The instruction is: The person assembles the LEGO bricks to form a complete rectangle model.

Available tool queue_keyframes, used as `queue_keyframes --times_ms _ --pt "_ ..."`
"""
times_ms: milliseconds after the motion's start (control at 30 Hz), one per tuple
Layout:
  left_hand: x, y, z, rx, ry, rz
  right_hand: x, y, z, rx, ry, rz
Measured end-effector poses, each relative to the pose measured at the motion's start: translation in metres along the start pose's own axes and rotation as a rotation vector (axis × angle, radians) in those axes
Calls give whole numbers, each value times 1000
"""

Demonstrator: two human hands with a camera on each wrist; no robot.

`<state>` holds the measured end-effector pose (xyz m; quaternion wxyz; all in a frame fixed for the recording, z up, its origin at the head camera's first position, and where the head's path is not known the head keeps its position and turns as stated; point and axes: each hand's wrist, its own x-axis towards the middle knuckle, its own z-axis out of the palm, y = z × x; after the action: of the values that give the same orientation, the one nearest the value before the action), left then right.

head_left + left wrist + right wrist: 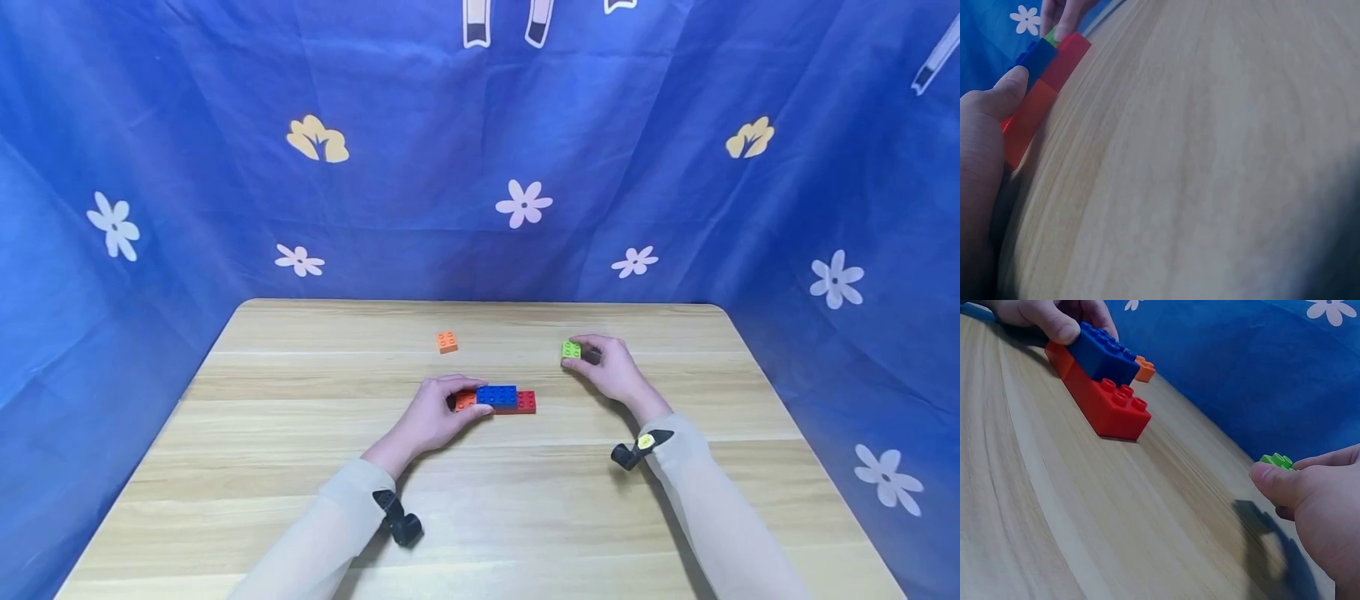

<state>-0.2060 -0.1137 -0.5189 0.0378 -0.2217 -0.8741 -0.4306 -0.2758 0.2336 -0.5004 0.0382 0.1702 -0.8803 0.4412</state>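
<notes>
My left hand point(437, 408) pinches the near and far sides of a blue eight-stud building brick point(497, 395) at its left end. That brick sits across a red brick point(1109, 407) on the right and an orange brick point(1027, 120) on the left, both lying end to end on the table. The left fingers partly cover the orange one. To the right, my right hand point(613, 367) holds a small lime-green brick point(571, 349) between thumb and fingers. Its shadow falls apart from it in the right wrist view, so it is raised off the wood.
A loose orange four-stud brick point(447, 342) lies farther back on the wooden table point(480, 500). A blue curtain point(420, 150) with flower prints hangs behind the table and along both sides. Each sleeve carries a black wrist camera, such as the left one point(403, 525).
</notes>
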Motion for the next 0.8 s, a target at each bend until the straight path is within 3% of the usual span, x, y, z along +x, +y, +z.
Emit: queue_keyframes --times_ms 267,800 --pt "0 0 0 -9 -8 -18 -6 -12 0 51 -16 -10" --pt "0 -1 0 -12 2 5 -16 -30 8 68 -49 -31"
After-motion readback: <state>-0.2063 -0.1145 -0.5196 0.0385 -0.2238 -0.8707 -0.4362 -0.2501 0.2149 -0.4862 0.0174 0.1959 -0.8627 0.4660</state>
